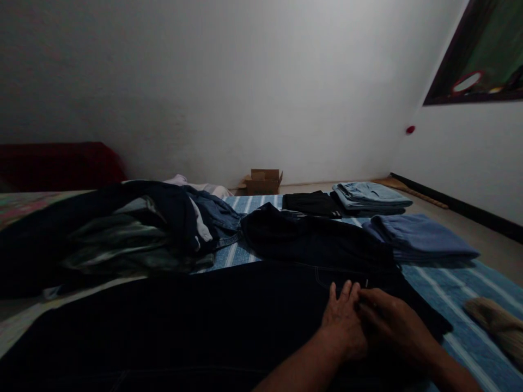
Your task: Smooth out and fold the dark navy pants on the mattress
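My left hand lies on a dark denim garment, probably jeans, with its fingers spread. My right hand sits just beside it, fingers curled down and pinching the fabric near a stitched seam. Their fingertips overlap and are partly in shadow. The garment covers a blue striped bedsheet. Beyond my hands lie a dark crumpled garment, a folded blue garment, folded pale jeans and a folded black garment. A heap of mixed clothes sits to the left.
A beige rolled cloth lies on the sheet at the right. Behind the bedding stands an open cardboard box against a white wall. A dark red furnishing is at the far left, and a framed picture hangs at the upper right.
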Available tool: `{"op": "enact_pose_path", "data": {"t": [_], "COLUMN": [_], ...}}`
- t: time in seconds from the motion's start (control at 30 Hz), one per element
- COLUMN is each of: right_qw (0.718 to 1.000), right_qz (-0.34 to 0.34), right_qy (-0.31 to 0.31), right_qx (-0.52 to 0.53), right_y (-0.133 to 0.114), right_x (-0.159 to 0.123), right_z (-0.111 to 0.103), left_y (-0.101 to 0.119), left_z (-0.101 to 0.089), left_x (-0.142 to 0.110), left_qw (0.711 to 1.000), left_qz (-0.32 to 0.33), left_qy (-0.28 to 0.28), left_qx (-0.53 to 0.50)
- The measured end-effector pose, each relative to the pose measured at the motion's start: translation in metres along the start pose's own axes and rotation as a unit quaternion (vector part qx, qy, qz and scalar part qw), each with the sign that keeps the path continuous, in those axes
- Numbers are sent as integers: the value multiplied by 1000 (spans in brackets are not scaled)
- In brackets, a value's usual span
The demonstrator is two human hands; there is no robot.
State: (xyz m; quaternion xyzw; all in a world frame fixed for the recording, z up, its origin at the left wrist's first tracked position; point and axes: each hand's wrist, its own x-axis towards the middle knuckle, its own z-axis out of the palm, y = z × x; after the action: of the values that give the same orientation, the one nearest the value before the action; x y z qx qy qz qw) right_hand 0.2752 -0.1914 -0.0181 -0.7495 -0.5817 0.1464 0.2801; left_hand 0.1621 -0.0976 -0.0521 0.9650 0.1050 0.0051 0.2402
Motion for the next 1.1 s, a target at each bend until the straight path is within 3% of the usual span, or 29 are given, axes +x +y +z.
{"op": "enact_pose_path", "data": {"t": [0.13,0.27,0.47,0.6,0.77,0.87,0.97,1.1], "right_qw": [989,984,993,991,972,975,980,996], "right_qz": [81,99,73,67,79,94,80,32], "right_qy": [115,141,97,70,19,-23,-48,-58], "right_qx": [41,48,-5,-98,-222,-202,-177,-62], "right_y": [47,58,51,46,18,-5,-26,-30], "right_x": [0,-5,-5,-3,9,22,39,65], "right_z": [19,21,18,15,8,4,1,5], "left_y": [3,3,7,9,6,7,9,12], "left_z": [0,0,-4,0,4,2,-2,-6], "left_x": [-3,-3,-8,-12,-11,-10,-11,-13], "left_qw": [999,999,998,999,999,999,999,998], "left_qz": [-17,-17,-38,-48,-43,-32,-5,3], "left_qy": [7,8,-1,0,0,-3,28,56], "left_qx": [-38,-49,-41,-17,-11,-31,-24,3]}}
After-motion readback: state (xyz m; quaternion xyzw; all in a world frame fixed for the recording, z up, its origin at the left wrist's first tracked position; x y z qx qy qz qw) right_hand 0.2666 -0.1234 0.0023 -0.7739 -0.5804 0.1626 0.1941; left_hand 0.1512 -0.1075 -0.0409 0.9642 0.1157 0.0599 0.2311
